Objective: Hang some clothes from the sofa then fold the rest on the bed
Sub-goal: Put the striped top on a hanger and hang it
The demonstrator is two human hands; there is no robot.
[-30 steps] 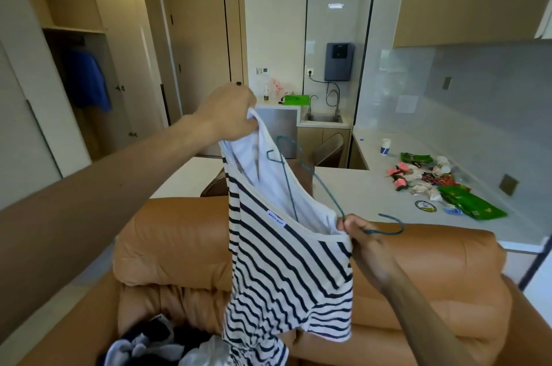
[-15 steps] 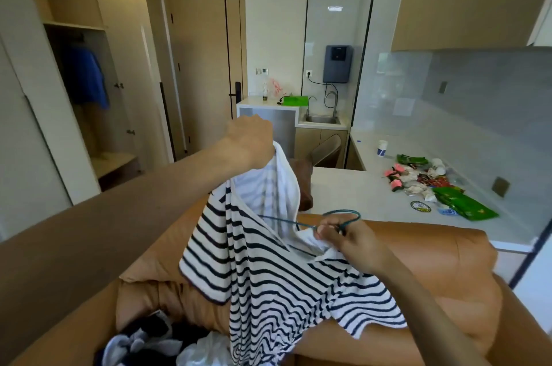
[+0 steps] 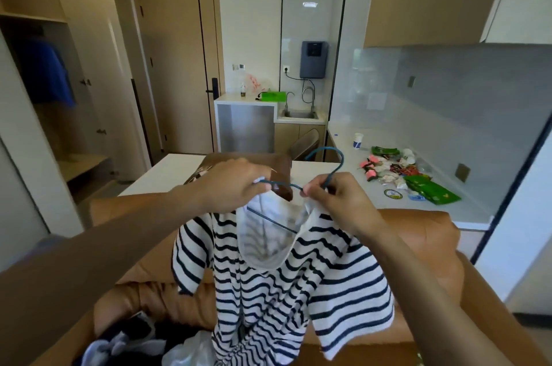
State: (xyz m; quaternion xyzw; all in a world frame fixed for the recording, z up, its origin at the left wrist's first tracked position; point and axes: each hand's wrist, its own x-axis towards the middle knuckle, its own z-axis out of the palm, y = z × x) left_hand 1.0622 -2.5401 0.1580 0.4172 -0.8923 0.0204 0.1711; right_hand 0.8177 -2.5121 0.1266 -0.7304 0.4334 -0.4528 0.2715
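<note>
**Over the sofa: one shirt, one hanger**

Below and behind, one tan leather sofa (image 3: 418,234), with one heap of dark and pale clothes (image 3: 134,341) on its seat at lower left. Held in the air above it, one navy-and-white striped shirt (image 3: 283,294): long axis vertical, neck opening up, hem down, two short sleeves out to either side. At the collar, two hands: left hand (image 3: 236,183) curled round cloth and wire, right hand (image 3: 337,201) pinching collar and hanger neck. Smallest, one teal wire hanger (image 3: 282,184), spanning both hands, hook upright, tip bent left.
</note>
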